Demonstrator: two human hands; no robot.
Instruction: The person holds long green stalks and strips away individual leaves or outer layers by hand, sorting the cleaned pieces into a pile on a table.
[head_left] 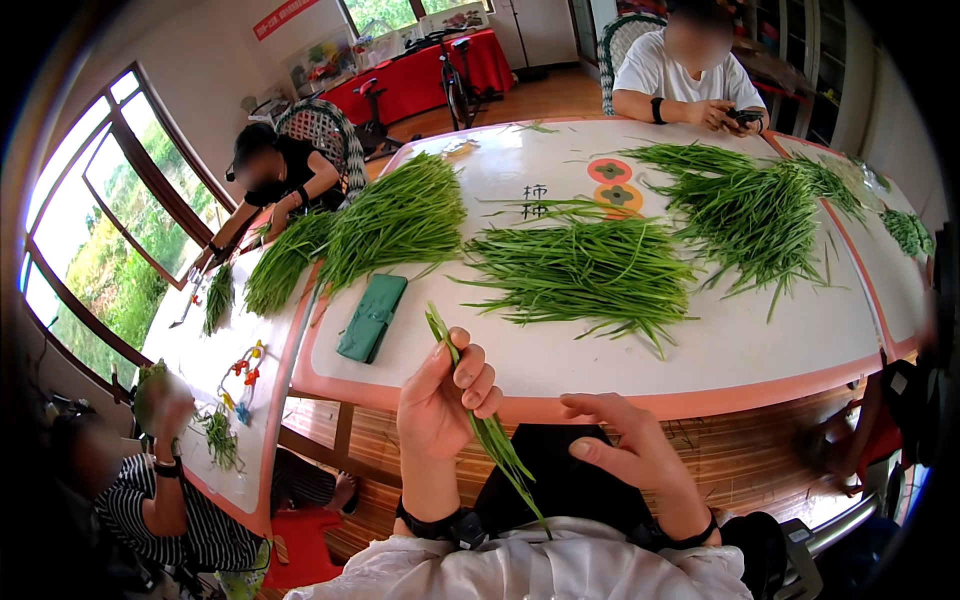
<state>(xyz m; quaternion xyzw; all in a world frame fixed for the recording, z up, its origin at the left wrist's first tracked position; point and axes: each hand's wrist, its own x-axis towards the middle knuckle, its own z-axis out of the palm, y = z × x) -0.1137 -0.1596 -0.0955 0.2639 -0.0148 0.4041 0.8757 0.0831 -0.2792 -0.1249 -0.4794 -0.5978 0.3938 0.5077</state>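
1. Nearest: white top (540,565) of the camera wearer, lower edge; dark wristbands (445,525) on both wrists.
2. Left hand (435,405): raised, grip closed, thumb and curled fingers pinching a thin bunch of chive-like greens (497,445).
3. Bunch location: in the air in front of the desk's near edge, slanted, upper end poking out above the fist, lower end down by the white top.
4. Right hand (635,445): just right of the bunch, grip spread, thumb apart from the fingers.
5. Desk (770,350): white surface, pink-orange border.
6. Dark green rectangular case (373,318): flat on desk, left of centre, beyond left hand.
7. Left side, near: person in striped top (165,520) at the adjoining section, one hand up; small clump of greens (220,437) and a string of coloured pieces (243,375) lying there.
8. Middle pile of greens (585,270): beyond both hands, blades mostly lying crosswise.
9. Left heap (395,220) and right heap (750,215): either side of middle pile, farther in.
10. Persimmon print (612,185): on desk surface, behind middle pile.
11. Person in black (310,180), far left, leaning over greens; person in white T-shirt (690,75), far side, both hands on a small dark device (742,117).
12. Farthest: bicycle (455,90) by a red cloth (410,90).
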